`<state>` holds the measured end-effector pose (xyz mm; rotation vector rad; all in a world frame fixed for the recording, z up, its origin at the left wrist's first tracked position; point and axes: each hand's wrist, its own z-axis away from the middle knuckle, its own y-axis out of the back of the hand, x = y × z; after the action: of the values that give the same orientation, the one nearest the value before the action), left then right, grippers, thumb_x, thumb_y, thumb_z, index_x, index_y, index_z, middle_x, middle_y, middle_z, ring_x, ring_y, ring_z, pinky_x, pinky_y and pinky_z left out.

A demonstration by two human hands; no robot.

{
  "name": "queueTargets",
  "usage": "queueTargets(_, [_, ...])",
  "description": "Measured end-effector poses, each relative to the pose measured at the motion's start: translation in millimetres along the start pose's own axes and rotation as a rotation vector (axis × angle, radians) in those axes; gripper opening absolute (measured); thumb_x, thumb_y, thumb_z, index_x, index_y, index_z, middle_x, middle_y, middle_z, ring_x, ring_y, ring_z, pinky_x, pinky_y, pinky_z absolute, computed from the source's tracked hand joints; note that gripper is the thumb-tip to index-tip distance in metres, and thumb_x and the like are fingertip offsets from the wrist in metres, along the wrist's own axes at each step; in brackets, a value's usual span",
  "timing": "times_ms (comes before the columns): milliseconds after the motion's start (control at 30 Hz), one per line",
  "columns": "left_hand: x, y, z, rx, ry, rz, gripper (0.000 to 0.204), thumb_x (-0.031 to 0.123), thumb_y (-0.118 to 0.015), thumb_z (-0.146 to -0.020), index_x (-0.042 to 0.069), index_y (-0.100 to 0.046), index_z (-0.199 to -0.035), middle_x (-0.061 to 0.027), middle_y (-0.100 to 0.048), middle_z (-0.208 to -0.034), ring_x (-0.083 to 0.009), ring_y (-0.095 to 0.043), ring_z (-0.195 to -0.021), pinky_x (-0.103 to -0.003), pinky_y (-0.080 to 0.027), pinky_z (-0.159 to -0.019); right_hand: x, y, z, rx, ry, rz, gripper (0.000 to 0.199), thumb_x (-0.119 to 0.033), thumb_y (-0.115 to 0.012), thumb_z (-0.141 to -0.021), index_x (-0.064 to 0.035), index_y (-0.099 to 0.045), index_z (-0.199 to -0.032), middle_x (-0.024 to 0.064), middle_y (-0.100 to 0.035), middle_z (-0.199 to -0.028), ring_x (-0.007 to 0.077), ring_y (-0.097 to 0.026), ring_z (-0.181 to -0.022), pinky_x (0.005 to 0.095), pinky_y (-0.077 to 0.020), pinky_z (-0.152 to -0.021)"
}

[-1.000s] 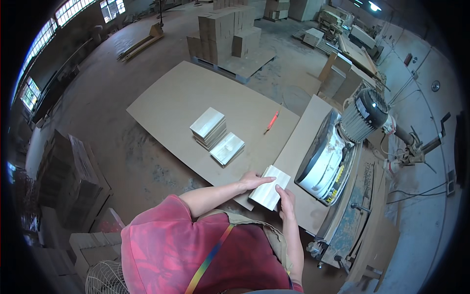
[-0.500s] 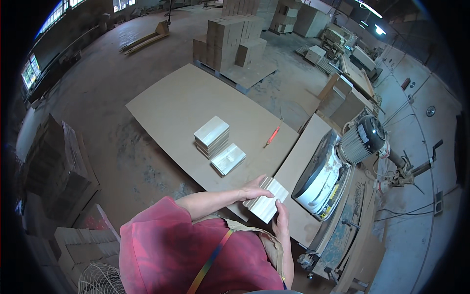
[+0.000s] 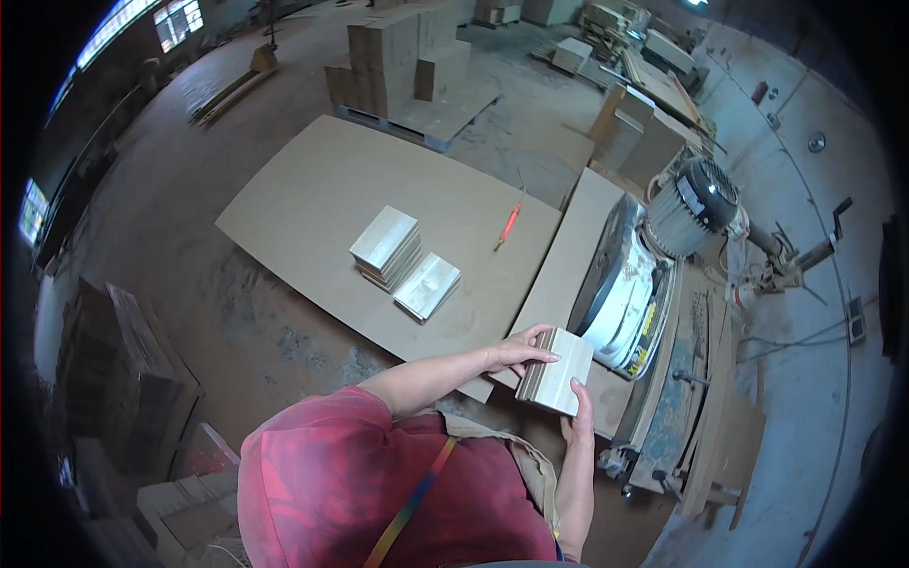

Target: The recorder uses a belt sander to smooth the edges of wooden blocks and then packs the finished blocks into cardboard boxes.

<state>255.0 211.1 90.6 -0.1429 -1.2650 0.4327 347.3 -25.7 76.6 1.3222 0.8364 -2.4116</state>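
Between my two hands is a stack of flat, pale wooden boards [image 3: 559,369], tilted above the near end of the machine's long bed. My left hand [image 3: 523,350] grips its left side, thumb across the top board. On the right side, my right hand [image 3: 579,405] clasps the same stack with the thumb on top; its other fingers are hidden beneath. Farther left on the large brown sheet tabletop [image 3: 303,189] stand a taller stack of similar boards [image 3: 386,241] and, touching or close beside it, a lower stack [image 3: 428,284].
A red-handled tool [image 3: 509,227] lies on the sheet. Right of the boards stands a machine with a round white housing [image 3: 620,312] and a grey motor [image 3: 693,204]. Brown cartons [image 3: 383,71] are piled on a pallet beyond, and a pallet jack [image 3: 237,85] stands at far left.
Both hands have carried the held stack to the right, closer to the machine's round housing. The view has shifted, and the stacks on the sheet stay put.
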Motion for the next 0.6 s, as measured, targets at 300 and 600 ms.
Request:
queueTargets(300, [-34, 25, -4, 0.155, -0.068, -0.132, 0.080, 0.028, -0.088, -0.085, 0.015, -0.048, -0.154, -0.0164, -0.059, -0.134, -0.0261, -0.067, -0.102, -0.034, -0.058, -0.058, -20, 0, -13, -0.080, -0.165, 0.440, 0.058, -0.032, -0.076, -0.100, 0.0084, -0.067, -0.140, 0.0212, -0.073, -0.130, 0.0256, -0.070, -0.112, 0.0388, -0.0546, -0.099])
queueTargets(600, [-52, 51, -3, 0.163, -0.118, -0.242, 0.080, 0.020, -0.087, -0.086, 0.015, -0.048, -0.156, -0.0141, -0.057, -0.139, -0.0220, -0.063, -0.111, -0.030, -0.058, -0.072, -24, -91, 60, 0.175, 0.652, 1.242, 0.066, -0.034, -0.090, -0.086, 0.0076, -0.069, -0.133, 0.0262, -0.067, -0.119, 0.0408, -0.066, -0.105, 0.0486, -0.0583, -0.093])
